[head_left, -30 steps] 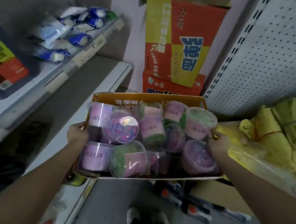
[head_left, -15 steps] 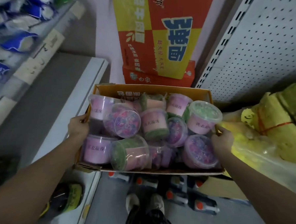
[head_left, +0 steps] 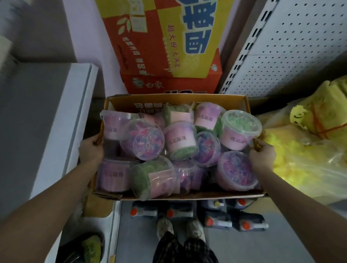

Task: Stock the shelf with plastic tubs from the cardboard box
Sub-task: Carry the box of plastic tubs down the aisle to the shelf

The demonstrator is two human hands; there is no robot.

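Observation:
An open cardboard box [head_left: 179, 99] is held in front of me above the floor, packed with several clear plastic tubs [head_left: 143, 140] of purple and green beads with pink labels. One green-filled tub [head_left: 239, 128] sits upright at the box's right side. My left hand [head_left: 90, 148] grips the box's left wall, fingers curled over its edge. My right hand [head_left: 263, 153] grips the right wall the same way. An empty grey shelf [head_left: 33, 118] with a white front edge lies to my left, just beside the box.
Two stacked red-and-yellow cartons [head_left: 164, 41] stand against the wall behind the box. A white pegboard panel [head_left: 296, 36] rises at the right, with yellow bagged goods [head_left: 310, 144] below it. Dark bottles with orange caps [head_left: 223, 215] lie on the floor by my feet.
The box has come down with my view tilting lower; the upper shelf of blue packets has left the frame. Both hands keep their hold on the box's sides.

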